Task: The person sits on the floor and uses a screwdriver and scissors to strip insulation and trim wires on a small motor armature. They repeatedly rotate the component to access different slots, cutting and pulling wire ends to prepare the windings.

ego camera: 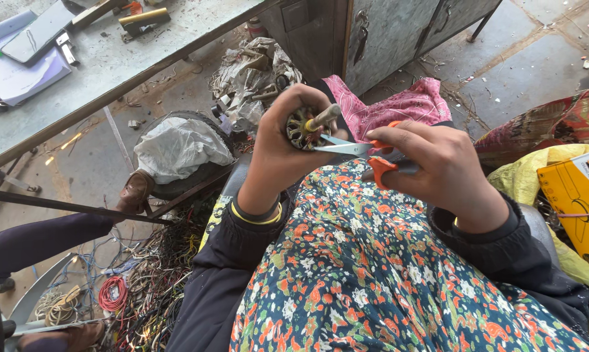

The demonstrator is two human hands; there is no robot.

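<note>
Head view, looking down over a lap in flowered cloth: the left hand (288,140) is wrapped tight around a small motor rotor (302,129), fingers curled over its round body so that only the slotted end face and the shaft show. The right hand (438,169) is closed on the orange handles of a pair of scissors (356,151), just beside the left hand and nearly touching it. The scissors' long axis runs level from the right hand toward the left, blades pointing at the rotor, their tips at its end face. The rotor's shaft (324,117) points up and to the right, away from the left palm, and passes just above the blades.

One rotor, one pair of scissors, two hands at work. Beyond the left hand lies a crumpled white sack (180,148) on a dark round tub, and below that hand a tangle of scrap wires (157,280) on the floor. Beyond the right hand is pink patterned cloth (399,104); to its right, a yellow box (578,199). A grey workbench (112,62) stands well beyond the left hand.
</note>
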